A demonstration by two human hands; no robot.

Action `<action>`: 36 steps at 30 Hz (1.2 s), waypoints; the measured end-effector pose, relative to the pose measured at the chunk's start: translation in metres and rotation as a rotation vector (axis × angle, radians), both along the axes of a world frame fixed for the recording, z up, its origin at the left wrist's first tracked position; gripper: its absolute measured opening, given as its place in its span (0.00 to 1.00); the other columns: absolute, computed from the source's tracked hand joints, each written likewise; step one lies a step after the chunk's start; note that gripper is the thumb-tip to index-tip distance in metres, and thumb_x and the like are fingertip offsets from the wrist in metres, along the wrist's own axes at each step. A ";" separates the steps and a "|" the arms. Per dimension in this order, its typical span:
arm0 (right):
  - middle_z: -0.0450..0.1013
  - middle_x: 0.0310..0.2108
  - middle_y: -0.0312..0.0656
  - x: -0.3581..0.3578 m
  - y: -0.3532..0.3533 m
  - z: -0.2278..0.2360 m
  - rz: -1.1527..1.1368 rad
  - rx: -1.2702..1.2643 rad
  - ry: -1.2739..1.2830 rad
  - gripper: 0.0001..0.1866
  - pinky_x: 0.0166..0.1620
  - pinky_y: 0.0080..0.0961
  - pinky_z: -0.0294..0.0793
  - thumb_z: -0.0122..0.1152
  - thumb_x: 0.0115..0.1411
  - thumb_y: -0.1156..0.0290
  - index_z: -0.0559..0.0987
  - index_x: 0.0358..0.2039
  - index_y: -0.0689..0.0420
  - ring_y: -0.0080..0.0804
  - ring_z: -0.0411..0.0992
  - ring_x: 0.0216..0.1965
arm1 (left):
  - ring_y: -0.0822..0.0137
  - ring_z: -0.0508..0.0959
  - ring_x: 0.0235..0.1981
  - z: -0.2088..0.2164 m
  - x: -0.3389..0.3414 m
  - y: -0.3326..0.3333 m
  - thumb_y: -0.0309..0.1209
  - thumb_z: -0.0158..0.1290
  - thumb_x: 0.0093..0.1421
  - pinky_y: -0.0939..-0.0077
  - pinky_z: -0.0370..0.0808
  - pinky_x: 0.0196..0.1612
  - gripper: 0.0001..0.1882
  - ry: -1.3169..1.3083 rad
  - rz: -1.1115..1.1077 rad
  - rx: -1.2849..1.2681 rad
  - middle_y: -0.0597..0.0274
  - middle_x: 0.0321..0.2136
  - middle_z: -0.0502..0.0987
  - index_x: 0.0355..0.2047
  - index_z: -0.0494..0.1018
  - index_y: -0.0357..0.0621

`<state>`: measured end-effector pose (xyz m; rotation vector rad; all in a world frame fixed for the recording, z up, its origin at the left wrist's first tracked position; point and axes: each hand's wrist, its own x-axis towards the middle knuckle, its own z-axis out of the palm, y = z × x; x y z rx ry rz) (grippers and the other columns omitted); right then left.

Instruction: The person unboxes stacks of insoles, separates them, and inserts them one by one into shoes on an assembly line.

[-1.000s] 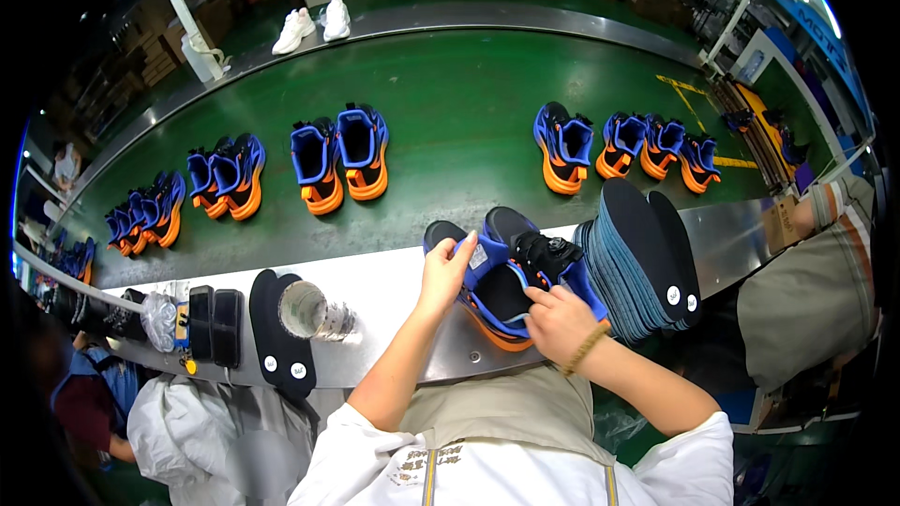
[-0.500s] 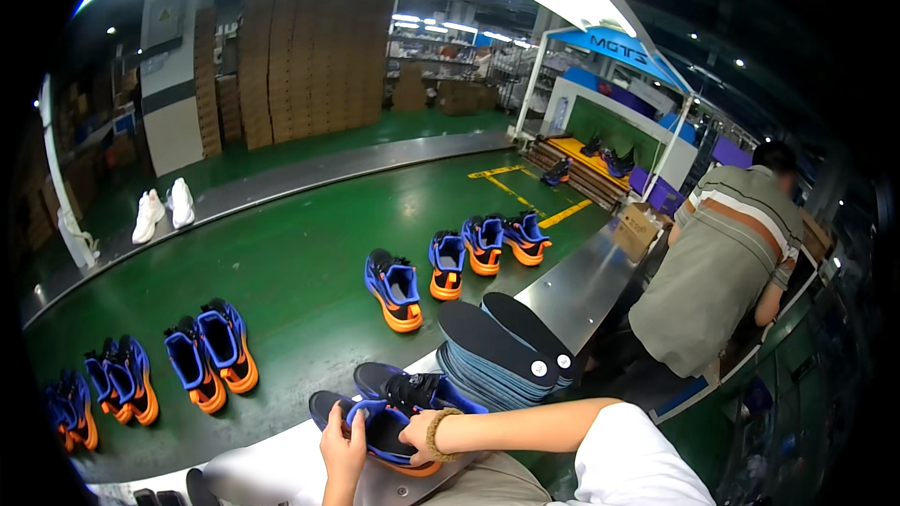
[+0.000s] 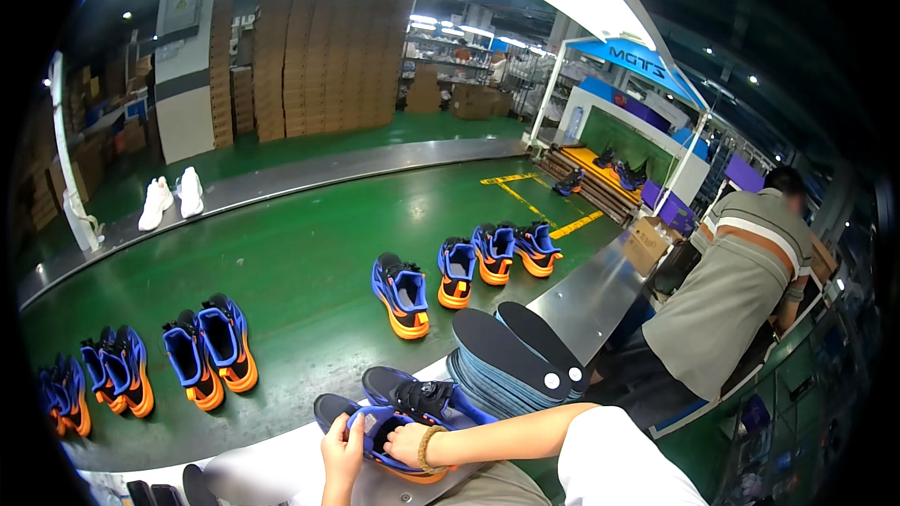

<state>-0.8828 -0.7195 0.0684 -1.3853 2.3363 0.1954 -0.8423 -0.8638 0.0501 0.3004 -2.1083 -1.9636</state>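
A blue and black sneaker [image 3: 379, 418] with an orange sole lies in front of me, its toe pointing away to the left. My left hand [image 3: 343, 454] is closed on the near side of its collar, thumb and fingers pinching the edge. At the opening, my right hand [image 3: 411, 444] has bent fingers reaching inside; their tips are hidden, so I cannot make out what they grip. Beyond it sits a matching sneaker [image 3: 417, 395], partly covered by my right forearm. To the right stands a stack of black insoles [image 3: 506, 356] with blue-grey edges and round white labels.
Several matching sneakers [image 3: 401, 295] stand on the green belt [image 3: 291, 272], in groups at left and centre. White shoes [image 3: 190, 192] rest on the far metal ledge [image 3: 328, 169]. At right, a person [image 3: 731, 290] bends beside a cardboard box [image 3: 645, 244].
My right hand has shifted left, deeper into the sneaker's opening. The left hand keeps its hold on the collar. The view has shifted slightly, and the person at right has moved a little.
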 end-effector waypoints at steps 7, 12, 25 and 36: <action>0.71 0.34 0.46 -0.002 0.007 -0.014 0.082 -0.055 0.051 0.12 0.43 0.29 0.68 0.44 0.54 0.67 0.72 0.35 0.58 0.38 0.69 0.40 | 0.84 0.61 0.19 -0.003 0.000 0.007 0.30 0.49 0.59 0.86 0.57 0.19 0.11 -0.018 -0.025 0.070 0.75 0.16 0.64 0.21 0.65 0.39; 0.62 0.51 0.46 0.000 -0.006 -0.019 0.079 0.346 -0.063 0.18 0.55 0.34 0.58 0.41 0.58 0.60 0.76 0.42 0.49 0.40 0.58 0.55 | 0.82 0.60 0.20 0.004 0.006 0.004 0.31 0.49 0.58 0.84 0.59 0.21 0.11 -0.048 -0.067 -0.031 0.72 0.16 0.64 0.22 0.66 0.38; 0.73 0.40 0.37 -0.029 -0.005 -0.053 0.451 0.586 -0.049 0.12 0.50 0.29 0.63 0.50 0.54 0.66 0.79 0.37 0.50 0.31 0.68 0.47 | 0.75 0.61 0.25 -0.025 -0.019 0.006 0.33 0.59 0.49 0.84 0.62 0.27 0.21 -0.021 0.146 -0.084 0.63 0.28 0.61 0.40 0.64 0.38; 0.73 0.29 0.52 0.001 0.047 0.003 0.101 -0.076 -0.236 0.21 0.58 0.39 0.52 0.50 0.50 0.58 0.72 0.38 0.64 0.36 0.72 0.40 | 0.51 0.69 0.33 -0.001 -0.019 0.011 0.19 0.55 0.42 0.63 0.68 0.35 0.18 0.135 -0.201 -0.660 0.50 0.36 0.66 0.35 0.63 0.35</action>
